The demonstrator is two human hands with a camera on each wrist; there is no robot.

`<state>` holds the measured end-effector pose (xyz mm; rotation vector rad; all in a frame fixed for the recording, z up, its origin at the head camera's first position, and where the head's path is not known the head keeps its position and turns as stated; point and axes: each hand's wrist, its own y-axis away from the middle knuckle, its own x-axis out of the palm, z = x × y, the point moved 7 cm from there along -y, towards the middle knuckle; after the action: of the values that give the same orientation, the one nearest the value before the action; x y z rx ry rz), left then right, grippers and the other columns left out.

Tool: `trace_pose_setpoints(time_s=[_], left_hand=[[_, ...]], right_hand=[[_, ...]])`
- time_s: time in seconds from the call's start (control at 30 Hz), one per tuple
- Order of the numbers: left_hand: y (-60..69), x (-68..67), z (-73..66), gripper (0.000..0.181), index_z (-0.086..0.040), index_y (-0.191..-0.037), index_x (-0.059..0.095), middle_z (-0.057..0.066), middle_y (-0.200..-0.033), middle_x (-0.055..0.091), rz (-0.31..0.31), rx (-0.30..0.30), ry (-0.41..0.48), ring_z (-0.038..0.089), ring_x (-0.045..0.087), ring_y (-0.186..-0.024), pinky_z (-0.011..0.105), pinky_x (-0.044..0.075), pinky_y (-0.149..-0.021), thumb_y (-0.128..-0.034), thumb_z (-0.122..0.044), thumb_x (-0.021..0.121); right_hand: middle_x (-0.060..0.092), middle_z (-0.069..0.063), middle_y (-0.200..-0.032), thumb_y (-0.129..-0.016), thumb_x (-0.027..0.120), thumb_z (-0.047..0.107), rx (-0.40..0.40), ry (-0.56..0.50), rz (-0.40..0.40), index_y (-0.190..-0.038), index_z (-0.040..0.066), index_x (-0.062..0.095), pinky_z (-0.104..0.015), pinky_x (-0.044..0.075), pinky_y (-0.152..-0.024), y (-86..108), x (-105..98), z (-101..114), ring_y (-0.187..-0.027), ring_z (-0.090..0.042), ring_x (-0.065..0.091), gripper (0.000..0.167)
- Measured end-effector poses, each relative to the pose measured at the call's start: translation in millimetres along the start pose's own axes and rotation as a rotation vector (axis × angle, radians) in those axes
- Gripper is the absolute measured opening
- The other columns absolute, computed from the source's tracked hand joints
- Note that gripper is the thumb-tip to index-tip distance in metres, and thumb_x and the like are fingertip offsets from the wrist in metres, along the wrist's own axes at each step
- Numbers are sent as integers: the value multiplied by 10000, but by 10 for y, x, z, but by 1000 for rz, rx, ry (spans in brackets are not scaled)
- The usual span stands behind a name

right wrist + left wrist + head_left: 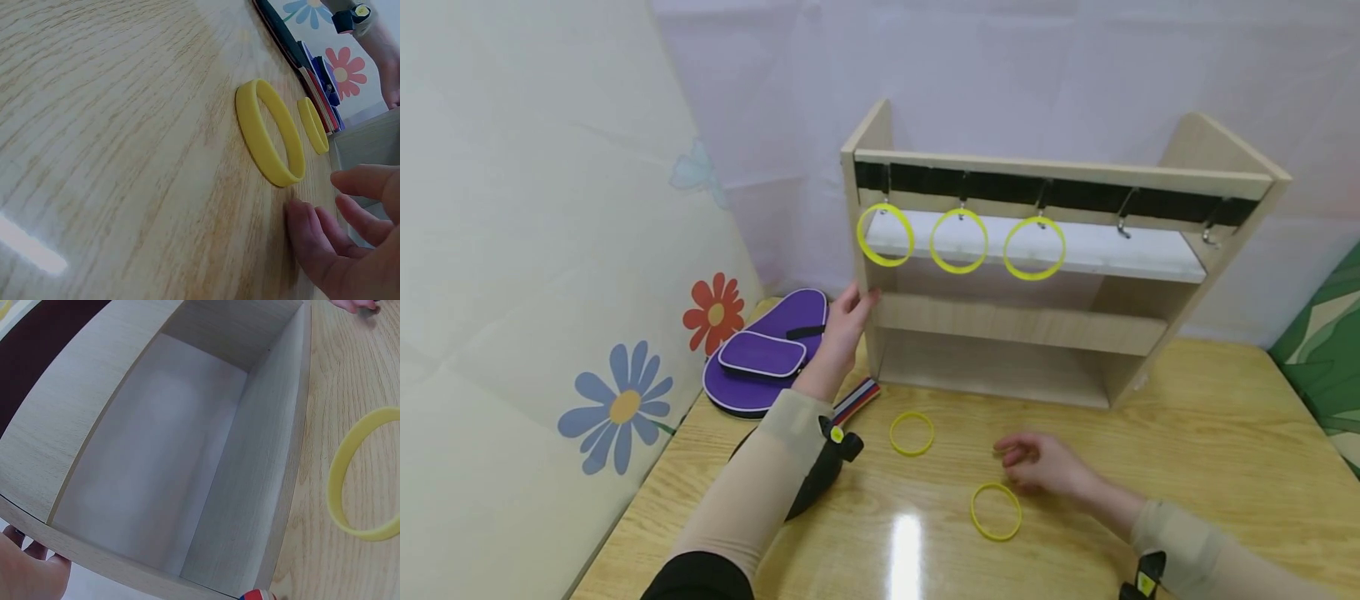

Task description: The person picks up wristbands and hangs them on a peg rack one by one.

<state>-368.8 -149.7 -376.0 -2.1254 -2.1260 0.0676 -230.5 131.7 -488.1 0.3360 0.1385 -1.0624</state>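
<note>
My left hand (pixel 844 333) grips the left side panel of a wooden shelf (pixel 1022 323), with its fingertips partly hidden behind the panel in the left wrist view. Over the table, my right hand (pixel 1043 463) has loosely bent fingers and nothing between them. Nearest to it lies a yellow wristband (pixel 269 134) on the tabletop. A second yellow wristband (pixel 912 434) lies farther left, close to the shelf's base. Three more hang from hooks along the shelf's top rail: a left band (pixel 860 235), a middle band (pixel 933 250) and a right band (pixel 1007 261).
Two hooks at the rail's right end, one a metal hook (pixel 1123 228), carry no band. A purple paddle case (pixel 737 392) leans at the left wall. A table tennis paddle (pixel 820 483) lies partly under my left forearm. The wooden table (pixel 1210 433) carries everything.
</note>
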Motion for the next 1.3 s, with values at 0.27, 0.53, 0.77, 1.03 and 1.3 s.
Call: trace_pose_setpoints(time_s=[0.27, 0.53, 0.77, 1.03, 1.3], left_hand=[[-10, -9, 24, 462, -117, -1450, 491, 174, -1422, 526, -6, -21, -4, 229, 510, -1197, 405, 392, -1067, -996, -193, 531], [-8, -14, 16, 466, -122, -1457, 484, 192, -1436, 510, -5, -21, -8, 233, 501, -1211, 426, 385, -1076, -999, -198, 527], [-11, -11, 12, 467, -113, -1454, 485, 228, -1441, 494, -11, -18, -12, 238, 506, -1198, 428, 389, -1069, -995, -194, 521], [-12, -11, 13, 483, -137, -1475, 468, 220, -1459, 484, -7, -13, -9, 246, 499, -1222, 438, 383, -1080, -999, -194, 519], [-3, -9, -8, 478, -159, -1466, 484, 186, -1433, 518, -7, -4, -9, 241, 507, -1206, 441, 387, -1076, -993, -198, 534]], right_hand=[[671, -138, -955, -854, 673, -32, 19, 0, 21, -1228, -137, 561, -280, 562, -632, 21, 42, -28, -765, -153, 627, 404], [690, -73, -878, -829, 714, -4, -6, 131, 38, -1152, -75, 637, -228, 519, -591, -6, 54, -38, -724, -128, 606, 340], [681, -46, -821, -786, 732, -25, -54, 202, 45, -1081, -47, 674, -189, 486, -588, -13, 94, -20, -687, -79, 581, 301], [663, -27, -786, -770, 719, -51, -87, 267, 37, -1030, -22, 698, -180, 473, -586, -14, 115, 10, -670, -44, 557, 262], [670, -59, -803, -753, 707, -45, -73, 246, 26, -1040, -34, 691, -187, 467, -611, -3, 63, 10, -698, -54, 559, 288]])
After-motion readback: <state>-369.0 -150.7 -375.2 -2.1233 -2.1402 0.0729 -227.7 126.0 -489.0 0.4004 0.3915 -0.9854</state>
